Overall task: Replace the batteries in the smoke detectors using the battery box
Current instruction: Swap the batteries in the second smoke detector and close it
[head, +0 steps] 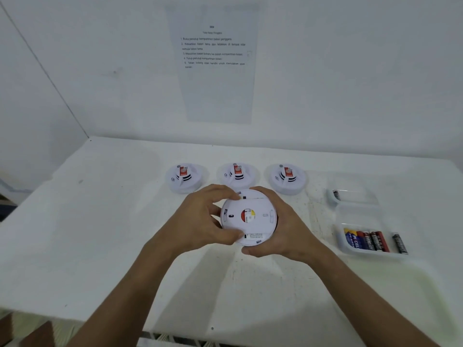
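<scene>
A round white smoke detector (250,216) is held above the table with its back side up, showing a red and yellow label in the middle. My left hand (200,219) grips its left rim, fingers over the top and bottom edges. My right hand (283,226) cups its right rim from below. Three more white detectors (184,177) (236,174) (288,179) stand face up in a row behind it. A clear battery box (360,249) at the right holds several batteries. One black battery (400,243) lies at its right side.
A second clear plastic container (355,196) with one dark battery stands behind the battery box. A printed instruction sheet (215,63) hangs on the white wall. The white table's front edge (213,329) runs close below my forearms.
</scene>
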Motion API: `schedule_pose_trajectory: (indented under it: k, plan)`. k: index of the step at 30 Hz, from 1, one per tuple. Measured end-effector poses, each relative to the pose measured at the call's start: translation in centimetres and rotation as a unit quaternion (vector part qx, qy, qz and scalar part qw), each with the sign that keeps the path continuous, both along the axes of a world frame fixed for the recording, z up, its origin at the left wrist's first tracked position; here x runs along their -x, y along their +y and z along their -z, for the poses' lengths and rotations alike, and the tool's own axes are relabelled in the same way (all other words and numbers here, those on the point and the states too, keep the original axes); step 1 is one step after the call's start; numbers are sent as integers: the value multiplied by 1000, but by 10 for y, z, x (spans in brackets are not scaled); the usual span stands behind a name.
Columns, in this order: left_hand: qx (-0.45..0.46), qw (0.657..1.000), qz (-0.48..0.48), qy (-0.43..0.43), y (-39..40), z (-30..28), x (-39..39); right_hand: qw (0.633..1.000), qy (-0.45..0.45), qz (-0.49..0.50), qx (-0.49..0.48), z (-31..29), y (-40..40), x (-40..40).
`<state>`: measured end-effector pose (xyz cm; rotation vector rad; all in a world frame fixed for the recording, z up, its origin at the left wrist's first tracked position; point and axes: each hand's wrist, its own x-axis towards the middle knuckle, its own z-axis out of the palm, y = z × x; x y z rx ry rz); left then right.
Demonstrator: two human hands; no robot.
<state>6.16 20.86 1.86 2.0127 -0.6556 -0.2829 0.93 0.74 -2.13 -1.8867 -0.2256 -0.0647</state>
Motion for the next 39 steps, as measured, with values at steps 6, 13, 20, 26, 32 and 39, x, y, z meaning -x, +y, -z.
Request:
schedule_pose_trajectory:
  k: [6,13,20,26,32,39]
  plan:
    - [-32,997,-14,-71,-3,5,0,1000,-9,15,-16,5,3,1]
    - [-47,997,11,-54,4,1,0,1000,-2,9,7,-2,-2,0]
    - [-152,977,45,-145,5,1,-4,999,3,-5,37,2,1,2]
    - [-151,967,39,-201,5,8,-1,998,-8,9,60,5,4,4]
    - [-114,978,19,-173,2,22,0,999,-7,10,52,11,4,6]
    - [-16,991,-61,-121,17,32,-6,998,12,20,56,16,-2,7]
